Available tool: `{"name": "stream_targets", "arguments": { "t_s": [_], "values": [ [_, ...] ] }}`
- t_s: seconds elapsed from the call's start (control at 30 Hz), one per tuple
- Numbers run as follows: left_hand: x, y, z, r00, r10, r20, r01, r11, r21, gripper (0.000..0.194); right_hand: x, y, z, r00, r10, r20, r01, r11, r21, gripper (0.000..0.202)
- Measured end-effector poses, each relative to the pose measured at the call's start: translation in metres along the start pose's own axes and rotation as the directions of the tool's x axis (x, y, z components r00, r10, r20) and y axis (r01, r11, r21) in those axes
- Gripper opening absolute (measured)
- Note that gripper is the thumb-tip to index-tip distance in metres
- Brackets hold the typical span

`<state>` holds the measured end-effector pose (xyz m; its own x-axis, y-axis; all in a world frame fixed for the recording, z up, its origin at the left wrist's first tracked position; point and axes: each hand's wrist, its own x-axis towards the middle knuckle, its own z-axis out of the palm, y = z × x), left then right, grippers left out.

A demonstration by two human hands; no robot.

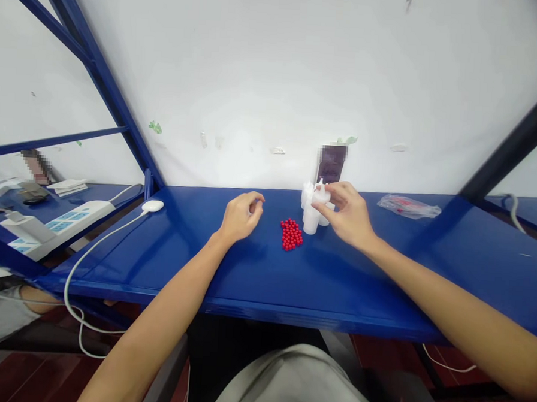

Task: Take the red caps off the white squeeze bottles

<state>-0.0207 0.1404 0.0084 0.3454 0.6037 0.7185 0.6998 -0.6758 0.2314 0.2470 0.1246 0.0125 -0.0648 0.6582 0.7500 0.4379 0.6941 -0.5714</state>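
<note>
On the blue table (246, 278), several small red beads (291, 234) lie in a loose patch. Just right of them stand several translucent white bottles (311, 221), close together. My right hand (346, 212) pinches a white nozzle cap (321, 195) between thumb and fingers at the top of the group; whether it is seated on a bottle is unclear. To the left of the beads, my left hand (242, 215) rests near the table with its fingers curled in. What it holds, if anything, is hidden.
A dark upright object (332, 162) leans by the wall behind the bottles. A clear plastic bag (408, 206) with red bits lies at the right. At the left are a white cable plug (152, 206), a power strip (69, 222) and blue frame bars (116, 97).
</note>
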Motion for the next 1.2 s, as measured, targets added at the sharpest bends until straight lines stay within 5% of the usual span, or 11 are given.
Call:
{"name": "stream_targets", "arguments": {
  "t_s": [0.27,0.73,1.2],
  "values": [
    [-0.004,0.027,0.001,0.956,0.158,0.249,-0.148,0.987,-0.057,0.014,-0.005,0.003,-0.003,0.988,-0.085,0.130,0.124,0.937,-0.325,0.029],
    [-0.010,0.046,0.007,0.898,0.256,0.357,-0.240,0.967,-0.088,0.021,-0.004,0.005,-0.006,0.998,-0.063,0.021,0.066,0.942,-0.329,0.026],
    [-0.012,0.053,0.010,0.853,0.335,0.399,-0.315,0.942,-0.118,0.017,-0.015,-0.018,-0.003,0.983,0.026,0.182,-0.006,0.994,-0.108,0.016]
  ]
}}
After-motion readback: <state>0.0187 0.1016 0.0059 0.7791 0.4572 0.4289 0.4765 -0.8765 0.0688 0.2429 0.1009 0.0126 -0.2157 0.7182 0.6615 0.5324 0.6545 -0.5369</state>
